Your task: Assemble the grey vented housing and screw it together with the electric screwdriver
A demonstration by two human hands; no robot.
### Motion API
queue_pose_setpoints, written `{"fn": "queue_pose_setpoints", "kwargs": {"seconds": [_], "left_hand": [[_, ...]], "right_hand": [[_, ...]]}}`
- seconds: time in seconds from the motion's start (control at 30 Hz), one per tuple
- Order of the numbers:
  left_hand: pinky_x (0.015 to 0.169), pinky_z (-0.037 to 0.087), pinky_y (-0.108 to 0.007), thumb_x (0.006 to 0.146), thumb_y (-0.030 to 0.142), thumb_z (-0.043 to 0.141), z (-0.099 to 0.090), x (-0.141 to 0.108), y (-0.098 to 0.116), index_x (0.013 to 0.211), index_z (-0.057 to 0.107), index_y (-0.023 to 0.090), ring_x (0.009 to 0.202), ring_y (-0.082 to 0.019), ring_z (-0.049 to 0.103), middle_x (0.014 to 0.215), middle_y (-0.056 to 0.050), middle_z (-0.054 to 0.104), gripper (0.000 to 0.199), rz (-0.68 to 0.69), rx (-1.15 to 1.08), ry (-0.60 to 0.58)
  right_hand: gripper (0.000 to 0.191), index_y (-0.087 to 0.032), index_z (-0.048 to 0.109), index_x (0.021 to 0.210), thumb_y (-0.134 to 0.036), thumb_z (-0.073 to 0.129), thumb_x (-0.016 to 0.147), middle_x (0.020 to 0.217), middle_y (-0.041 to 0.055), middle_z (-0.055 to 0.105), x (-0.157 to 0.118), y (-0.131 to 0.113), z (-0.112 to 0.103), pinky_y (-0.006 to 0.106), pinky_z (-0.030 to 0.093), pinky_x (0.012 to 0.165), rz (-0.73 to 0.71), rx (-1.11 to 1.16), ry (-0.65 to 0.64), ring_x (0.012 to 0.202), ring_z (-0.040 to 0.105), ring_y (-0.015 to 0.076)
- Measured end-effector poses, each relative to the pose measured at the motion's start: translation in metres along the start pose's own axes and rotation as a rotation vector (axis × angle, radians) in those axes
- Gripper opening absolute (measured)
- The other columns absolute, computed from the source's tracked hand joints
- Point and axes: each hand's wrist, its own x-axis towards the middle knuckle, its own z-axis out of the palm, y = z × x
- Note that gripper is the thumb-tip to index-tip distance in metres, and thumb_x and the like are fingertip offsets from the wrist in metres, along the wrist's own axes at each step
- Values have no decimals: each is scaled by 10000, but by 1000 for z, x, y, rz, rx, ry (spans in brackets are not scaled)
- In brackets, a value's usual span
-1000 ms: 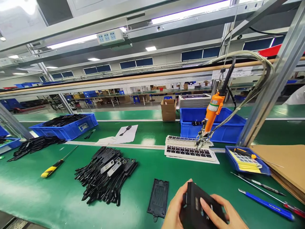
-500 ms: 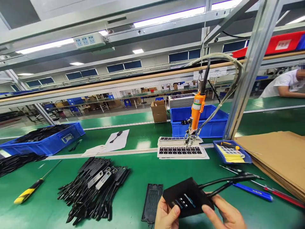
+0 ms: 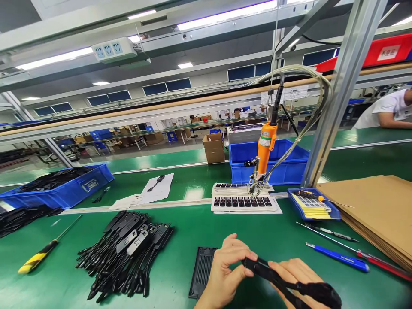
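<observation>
- The green table (image 3: pixel 289 231) spans the whole view, with a metal frame of rails and posts (image 3: pixel 337 90) standing over it
- A stack of brown cardboard sheets (image 3: pixel 376 206) lies on the right side of the table
- Two blue bins stand toward the back: one on the left (image 3: pixel 64 193) filled with black parts, one in the middle (image 3: pixel 283 169) behind the label sheets
- A heap of black cabled parts (image 3: pixel 125 253) lies left of the hands, on the table
- White label sheets (image 3: pixel 244 202) with rows of dark rectangles lie in a stack in front of the middle bin
- An orange powered screwdriver (image 3: pixel 264 150) hangs from a cable above those sheets, tip pointing down at them
- A small blue tray (image 3: pixel 331 212) sits just beside the cardboard, holding yellow strips
- A black ribbed cover (image 3: pixel 202 272) lies flat on the table, just beside the left hand
- The black device (image 3: pixel 277 274) is held low in the middle, above the table, seen edge-on, its cable end trailing off to the lower right
- The left hand (image 3: pixel 225 270) pinches the device's near end between thumb and fingers
- The right hand (image 3: pixel 298 274) is closed around the device from below
- A yellow-and-black screwdriver (image 3: pixel 38 257) lies far left; a blue-handled tool (image 3: pixel 337 256) lies right of the hands
</observation>
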Motion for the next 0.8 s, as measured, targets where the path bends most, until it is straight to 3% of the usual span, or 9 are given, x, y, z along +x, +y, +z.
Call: {"fn": "queue_pose_setpoints", "kwargs": {"seconds": [0.1,0.17,0.3,0.47,0.57,0.63,0.73,0.8], "left_hand": [[1125,293,-499,814,369,713,-13,13,-16,1088,732,293,1296,-311,469,1326,-89,619,285,-87,153,-97],[1122,310,-498,819,256,665,-24,26,-27,1191,681,277,1368,-310,404,1460,-100,487,373,-153,321,-119],[1096,343,-515,864,143,440,-33,49,-44,1204,670,180,1326,-310,467,1344,-165,588,412,-212,529,-56],[1071,380,-497,832,159,490,-8,60,-67,1181,688,211,1252,-316,531,1332,-139,603,405,-171,492,-175],[1063,388,-497,840,273,575,8,60,-77,1213,671,219,1249,-335,530,1340,-152,593,390,-151,455,-247],[1049,385,-531,779,389,695,14,59,-80,1223,665,213,1243,-381,520,1340,-180,583,478,-153,454,-256],[1031,375,-572,660,416,812,17,59,-82,1230,662,201,1226,-435,511,1348,-213,563,627,-165,478,-255],[1043,356,-584,688,344,790,17,58,-83,1254,648,188,1243,-445,493,1375,-226,535,604,-171,500,-253]], "right_hand": [[266,-108,575,1173,-125,464,932,833,90,677,3,25,6,303,506,619,-130,-197,-35,689,629,188],[236,-86,616,1085,-108,428,944,770,83,663,5,46,16,316,485,611,-202,-380,-27,666,621,193],[317,-80,672,965,-17,365,920,691,78,636,8,73,49,329,438,570,-202,-494,-48,604,604,203],[276,-97,686,845,-47,422,906,632,92,621,12,59,74,319,392,512,-89,-437,-58,533,585,210],[309,-189,620,632,-193,503,918,528,25,577,31,57,59,297,340,451,-31,-265,-56,430,519,164],[346,-214,547,569,-225,525,914,490,-24,534,58,71,38,273,327,442,46,-126,-11,410,483,129],[101,-211,590,913,-295,538,931,829,50,641,117,111,4,326,479,692,251,51,220,752,614,191],[485,-203,445,1248,-449,620,868,1170,131,588,158,139,-11,388,497,863,341,224,337,1069,579,247]]}}
